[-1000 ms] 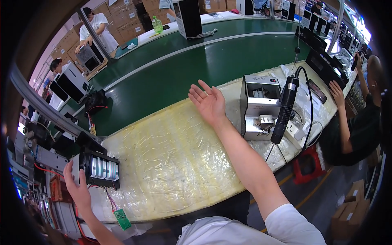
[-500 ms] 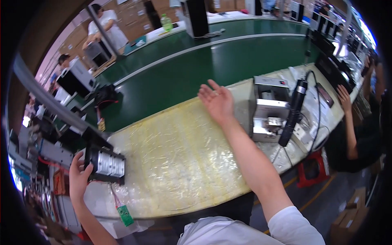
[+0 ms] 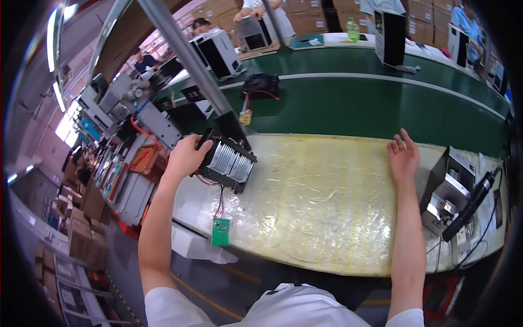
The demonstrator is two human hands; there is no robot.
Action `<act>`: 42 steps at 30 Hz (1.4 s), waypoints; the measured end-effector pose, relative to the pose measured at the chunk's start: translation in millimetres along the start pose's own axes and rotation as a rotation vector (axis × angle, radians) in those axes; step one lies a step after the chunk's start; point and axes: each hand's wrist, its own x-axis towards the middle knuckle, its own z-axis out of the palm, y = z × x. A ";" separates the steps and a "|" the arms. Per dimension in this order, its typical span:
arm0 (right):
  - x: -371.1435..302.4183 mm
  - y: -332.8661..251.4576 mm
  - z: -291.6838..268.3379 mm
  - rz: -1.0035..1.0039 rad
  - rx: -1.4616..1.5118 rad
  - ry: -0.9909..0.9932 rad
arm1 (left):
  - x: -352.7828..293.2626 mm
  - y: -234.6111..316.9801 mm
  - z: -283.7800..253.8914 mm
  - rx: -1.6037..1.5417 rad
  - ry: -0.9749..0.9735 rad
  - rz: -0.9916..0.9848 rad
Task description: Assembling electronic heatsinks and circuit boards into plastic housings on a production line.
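At the table's [image 3: 327, 201] left end, a finned unit [image 3: 231, 162], long axis seemingly slanting rightward toward the near edge, lies just right of the nearer left hand [image 3: 188, 155], fingers bent against it (closure partly hidden, cannot tell), the right hand [image 3: 403, 159] empty, fingers spread.

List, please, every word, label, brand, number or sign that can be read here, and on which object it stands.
None can be read.
Cardboard boxes at the back: print too small to read.
Green circuit board: any print too small to read.
Finned heat sink: no readable text.
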 end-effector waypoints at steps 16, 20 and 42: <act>-5.1 -2.6 -0.2 -0.026 -0.150 0.128 | 63.2 -173.7 -4.7 0.385 -0.037 -0.228; -9.8 -4.1 -3.2 -0.010 -0.141 0.116 | 59.8 -172.4 -1.7 0.329 -0.034 -0.241; -27.2 28.4 45.4 -0.004 -0.179 0.116 | -74.4 116.4 -4.4 -2.310 -0.146 0.623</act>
